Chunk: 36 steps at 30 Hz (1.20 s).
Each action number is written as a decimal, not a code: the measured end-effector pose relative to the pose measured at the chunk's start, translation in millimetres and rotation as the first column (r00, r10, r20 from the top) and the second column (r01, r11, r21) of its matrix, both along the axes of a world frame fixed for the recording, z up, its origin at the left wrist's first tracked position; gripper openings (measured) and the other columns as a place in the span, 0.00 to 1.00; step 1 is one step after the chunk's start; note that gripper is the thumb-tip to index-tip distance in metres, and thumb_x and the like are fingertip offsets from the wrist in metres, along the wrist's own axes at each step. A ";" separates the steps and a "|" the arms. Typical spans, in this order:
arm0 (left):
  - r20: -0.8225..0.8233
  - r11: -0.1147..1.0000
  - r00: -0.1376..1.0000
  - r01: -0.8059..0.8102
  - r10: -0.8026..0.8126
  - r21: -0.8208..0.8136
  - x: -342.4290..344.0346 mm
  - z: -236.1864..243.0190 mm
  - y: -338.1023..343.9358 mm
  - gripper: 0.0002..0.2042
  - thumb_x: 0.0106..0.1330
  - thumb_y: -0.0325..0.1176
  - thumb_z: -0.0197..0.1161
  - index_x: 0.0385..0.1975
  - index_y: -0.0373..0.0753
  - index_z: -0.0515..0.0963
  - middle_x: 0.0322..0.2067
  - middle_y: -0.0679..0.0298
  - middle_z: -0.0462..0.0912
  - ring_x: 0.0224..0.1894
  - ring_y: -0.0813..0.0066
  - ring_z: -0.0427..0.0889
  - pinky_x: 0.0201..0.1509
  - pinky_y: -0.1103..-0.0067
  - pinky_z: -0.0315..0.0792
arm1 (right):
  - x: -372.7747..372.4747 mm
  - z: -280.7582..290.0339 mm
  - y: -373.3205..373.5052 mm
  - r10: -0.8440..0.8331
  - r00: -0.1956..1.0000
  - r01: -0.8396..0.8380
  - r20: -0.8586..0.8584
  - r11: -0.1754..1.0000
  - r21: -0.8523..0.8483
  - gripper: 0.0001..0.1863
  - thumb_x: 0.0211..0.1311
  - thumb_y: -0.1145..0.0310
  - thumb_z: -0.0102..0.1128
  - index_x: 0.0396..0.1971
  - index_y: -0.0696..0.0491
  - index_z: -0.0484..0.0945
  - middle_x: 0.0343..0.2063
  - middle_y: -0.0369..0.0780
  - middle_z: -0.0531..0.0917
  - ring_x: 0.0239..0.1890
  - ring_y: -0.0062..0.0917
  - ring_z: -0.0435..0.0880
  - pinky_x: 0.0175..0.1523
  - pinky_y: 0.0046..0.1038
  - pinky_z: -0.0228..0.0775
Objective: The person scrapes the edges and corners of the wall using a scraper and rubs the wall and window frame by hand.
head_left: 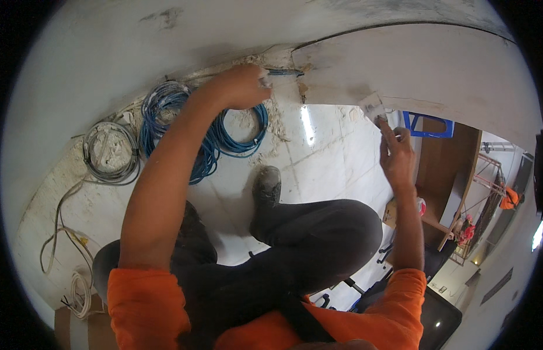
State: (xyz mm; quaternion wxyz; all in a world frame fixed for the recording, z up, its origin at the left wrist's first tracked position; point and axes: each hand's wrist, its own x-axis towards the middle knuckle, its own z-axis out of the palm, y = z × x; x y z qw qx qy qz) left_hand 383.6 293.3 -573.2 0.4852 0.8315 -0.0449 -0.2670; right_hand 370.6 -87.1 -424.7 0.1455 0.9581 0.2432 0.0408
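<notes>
The flat pale scraper is at the lower edge of the wall panel, pinched by the fingers of the right hand; whether its blade touches, I cannot tell. If it tilts — this is my judgement — a corner may scratch the panel. The left hand has its fingers bent inward near the wall base; whether they grip something, I cannot tell. Close to it lie coiled blue cables, and a boot is near: a foot could catch a loop. Farther right is an open wooden cabinet — its contents I cannot make out.
</notes>
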 end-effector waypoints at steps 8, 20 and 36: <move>-0.014 0.987 0.995 -0.101 0.104 0.125 -41.2 -27.8 37.5 0.23 0.65 0.46 0.62 0.53 0.35 0.81 0.44 0.46 0.86 0.48 0.54 0.85 0.56 0.68 0.75 | -22.2 -75.3 -6.3 -0.113 0.966 0.064 0.234 0.976 0.210 0.26 0.63 0.72 0.65 0.61 0.35 0.79 0.37 0.41 0.76 0.30 0.31 0.81 0.31 0.34 0.77; -0.281 0.969 0.931 -0.198 0.233 0.147 -63.6 -63.3 50.2 0.19 0.60 0.40 0.64 0.42 0.29 0.82 0.32 0.50 0.87 0.35 0.61 0.87 0.43 0.69 0.78 | -17.6 -92.9 -6.0 -0.251 0.928 0.184 0.277 0.952 0.244 0.27 0.63 0.71 0.64 0.63 0.34 0.78 0.41 0.45 0.76 0.34 0.35 0.81 0.38 0.36 0.77; 0.000 0.939 0.960 -0.273 0.279 0.211 -58.9 -80.4 46.6 0.21 0.60 0.41 0.63 0.46 0.29 0.80 0.46 0.41 0.84 0.51 0.44 0.82 0.58 0.62 0.74 | -29.4 -48.0 27.5 -0.269 0.938 0.219 0.218 0.949 0.226 0.25 0.62 0.70 0.66 0.60 0.38 0.81 0.41 0.47 0.78 0.38 0.37 0.83 0.41 0.37 0.78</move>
